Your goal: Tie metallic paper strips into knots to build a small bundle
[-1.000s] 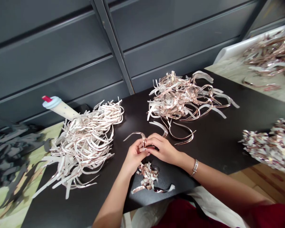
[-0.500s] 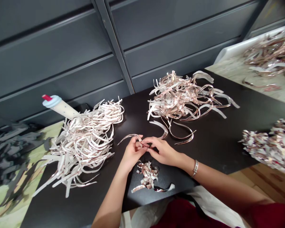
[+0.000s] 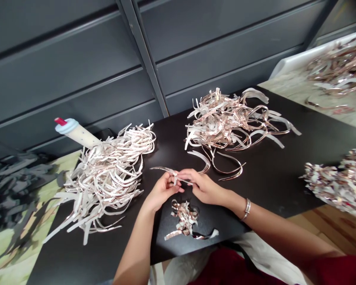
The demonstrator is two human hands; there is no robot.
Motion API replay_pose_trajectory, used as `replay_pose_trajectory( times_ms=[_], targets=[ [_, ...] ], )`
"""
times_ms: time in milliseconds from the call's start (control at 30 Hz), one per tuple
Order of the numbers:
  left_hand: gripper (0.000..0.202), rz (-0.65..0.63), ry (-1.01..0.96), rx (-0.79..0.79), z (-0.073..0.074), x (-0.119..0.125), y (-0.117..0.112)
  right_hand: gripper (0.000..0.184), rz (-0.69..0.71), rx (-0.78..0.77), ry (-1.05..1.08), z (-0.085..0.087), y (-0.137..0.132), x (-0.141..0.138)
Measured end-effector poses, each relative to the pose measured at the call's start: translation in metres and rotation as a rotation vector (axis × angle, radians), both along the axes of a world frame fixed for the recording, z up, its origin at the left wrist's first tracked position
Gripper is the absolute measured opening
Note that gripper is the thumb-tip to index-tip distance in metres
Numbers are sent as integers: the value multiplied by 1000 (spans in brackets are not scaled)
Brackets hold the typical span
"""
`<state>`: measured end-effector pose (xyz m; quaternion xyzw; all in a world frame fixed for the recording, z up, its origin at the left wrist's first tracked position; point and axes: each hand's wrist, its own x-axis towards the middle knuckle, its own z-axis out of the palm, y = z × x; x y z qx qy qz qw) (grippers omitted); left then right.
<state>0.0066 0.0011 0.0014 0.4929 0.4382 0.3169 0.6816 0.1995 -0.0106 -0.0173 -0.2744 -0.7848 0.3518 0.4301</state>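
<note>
Between my hands is a thin strip point(image 3: 160, 168), shiny and pale, its free end curving out to the left. My left hand point(image 3: 161, 190) has its fingers closed around the strip, where a loop or fold shows at the fingertips. My right hand point(image 3: 206, 187) pinches the same strip from the other side, its fingertips close to the left ones. Just below the hands lies a small heap of short rose-gold and white scraps point(image 3: 184, 217). Beyond my right hand rest a few loose curved strips point(image 3: 230, 174).
White-edged strips point(image 3: 109, 178) lie piled on the left of the black table point(image 3: 166, 146), beside a cup with a blue lid point(image 3: 77, 132). Rose-gold strips point(image 3: 225, 118) form another pile at the back. Crinkled scraps point(image 3: 341, 178) heap at the right; dark strips point(image 3: 14, 190) lie far left.
My left hand's thumb has moved down and away from the right fingertips. The strip now shows more between the hands, and its free end has shifted slightly right and flattened.
</note>
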Motion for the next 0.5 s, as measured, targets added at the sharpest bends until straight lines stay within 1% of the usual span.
replay_pose_trajectory(
  times_ms=[100,167,233,300,400,467,500],
  targets=[
    [53,141,21,51,-2,6,0,66,21,45,-52,4,-3,-4],
    [47,157,43,36,-2,7,1,67,21,52,-40,3,-2,-3],
    [42,140,67,-2,0,3,2,66,10,9,24,0,1,1],
    [40,131,92,-43,3,-2,3,63,-5,-123,152,-3,5,6],
    [39,72,134,-69,5,-7,3,49,-15,-412,472,-3,12,12],
    [33,1,215,4,5,-5,1,37,-41,-562,695,0,15,14],
    [30,-35,294,80,6,-2,-1,33,-58,-612,790,2,16,14]
  ],
)
